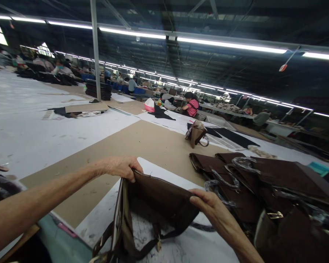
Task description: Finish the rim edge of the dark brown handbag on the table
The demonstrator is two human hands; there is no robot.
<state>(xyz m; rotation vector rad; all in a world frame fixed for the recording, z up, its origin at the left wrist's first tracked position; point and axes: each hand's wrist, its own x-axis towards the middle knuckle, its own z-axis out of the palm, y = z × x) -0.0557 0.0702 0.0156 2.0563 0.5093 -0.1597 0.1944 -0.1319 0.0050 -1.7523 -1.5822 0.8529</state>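
My left hand [120,167] grips the far left edge of a dark brown handbag [156,204] and my right hand [211,209] grips its right edge. Together they hold the bag's mouth spread wide over a white sheet [186,244] on the table. The bag's straps and a small brass buckle [159,244] hang below it toward me. To the right lies a pile of similar brown bags [265,190] with plastic-wrapped handles.
A lighter brown bag [196,133] stands alone farther up the long table, on brown paper [142,142]. Black fabric pieces [230,136] lie beyond it. A steel post [95,47] rises at left. Several people work at distant tables, one in a striped shirt [192,106].
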